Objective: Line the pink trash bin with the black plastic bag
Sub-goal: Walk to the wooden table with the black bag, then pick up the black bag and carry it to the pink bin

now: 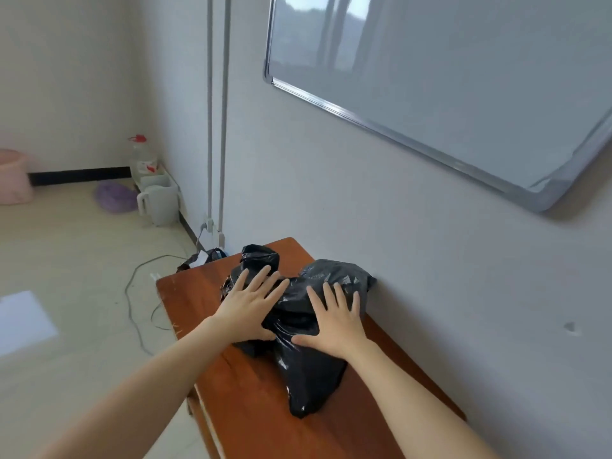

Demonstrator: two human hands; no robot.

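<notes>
A crumpled black plastic bag (308, 369) lies on a reddish wooden table (251, 415) against the wall. My left hand (248, 306) rests flat on the bag's left part, fingers spread. On the bag's right part my right hand (334, 319) lies flat too, with its fingers apart. Neither hand grips the plastic. The pink trash bin (13, 177) stands on the floor far off at the left edge of the view, partly cut off.
A whiteboard (447, 81) hangs on the wall above the table. On the floor by the corner are a white jug (160, 202), a clear bottle with a red cap (143, 157), a purple object (114, 197) and a grey cable (135, 313). Another dark bag (202, 258) lies behind the table's far end.
</notes>
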